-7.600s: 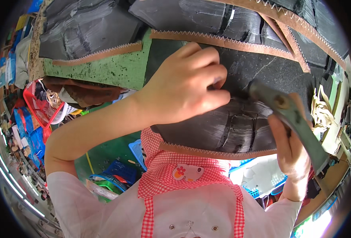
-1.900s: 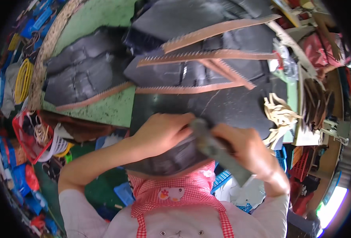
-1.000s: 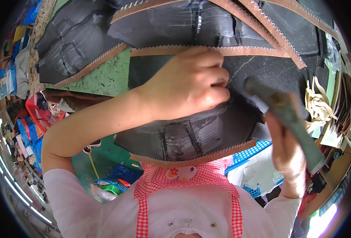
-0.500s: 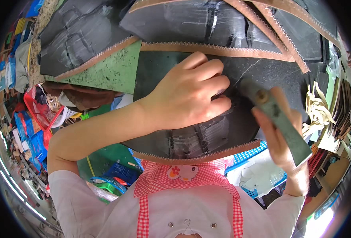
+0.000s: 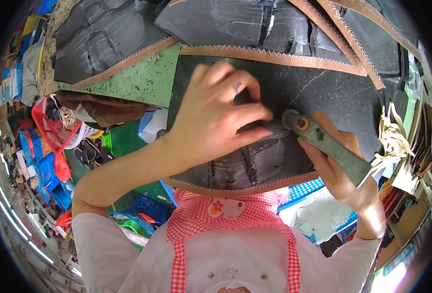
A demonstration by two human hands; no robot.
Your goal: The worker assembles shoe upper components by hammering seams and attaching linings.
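Note:
A black rubber sheet (image 5: 323, 93) with a brown zigzag-cut edge lies on the green worktable (image 5: 142, 80) in front of me. My left hand (image 5: 216, 117) presses flat on it, fingers spread toward the right. My right hand (image 5: 340, 166) grips a long grey-green metal tool (image 5: 330, 149) whose round head with a bolt touches the sheet beside my left fingertips. White chalky scuff marks cover the sheet below my left hand.
More black sheets with brown zigzag edges (image 5: 274, 24) overlap at the back. Pale offcut strips (image 5: 389, 141) pile up at the right. A red basket (image 5: 54, 132) and blue crates (image 5: 45, 176) stand on the floor at the left.
The tool head has come down and left onto the sheet, close to my left fingertips. My left hand stays pressed on the sheet, and the view has shifted a little.

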